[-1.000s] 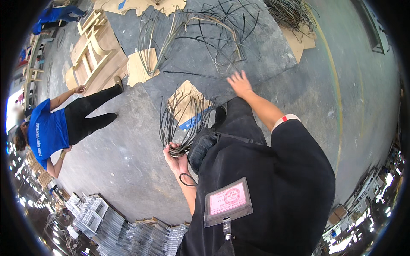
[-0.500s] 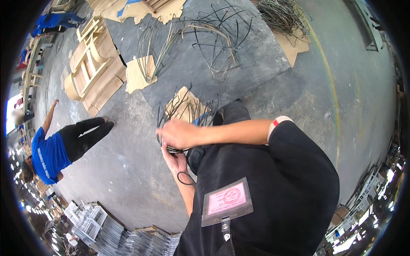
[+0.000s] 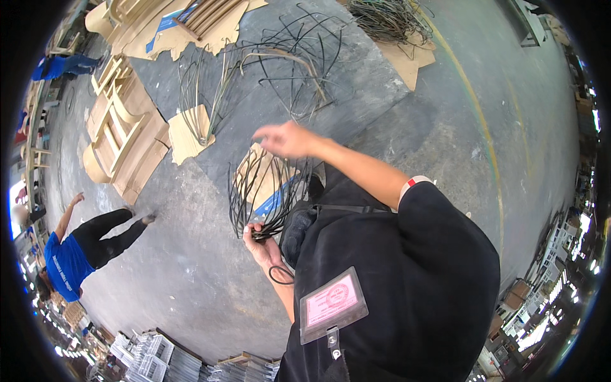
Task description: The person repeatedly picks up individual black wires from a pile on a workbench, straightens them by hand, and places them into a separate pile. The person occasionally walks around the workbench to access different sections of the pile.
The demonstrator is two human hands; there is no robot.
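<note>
My left hand (image 3: 259,248) is closed around the gathered near end of a bundle of thin dark rods, like wires (image 3: 254,191). Their far ends fan out and curve up over a cardboard piece (image 3: 254,175) with a blue strip on the floor. Above the fanned ends is my right hand (image 3: 289,140), with its forearm reaching in from the right. Motion blurs its fingers, and whether a wire is between them cannot be made out. A dark cord loop (image 3: 280,275) hangs at my left wrist.
Loose wires (image 3: 293,57) lie ahead on the floor, with a larger wire heap (image 3: 391,22) on cardboard beyond. Wooden chair frames (image 3: 118,121) rest on cardboard at the left. A person in a blue shirt (image 3: 73,261) walks there. Stacked metal frames (image 3: 149,356) stand near the lower edge.
My right hand has lifted away from my left hand and moved farther ahead. My left hand keeps the wire bundle, now more visible. The person at the left has taken a step.
</note>
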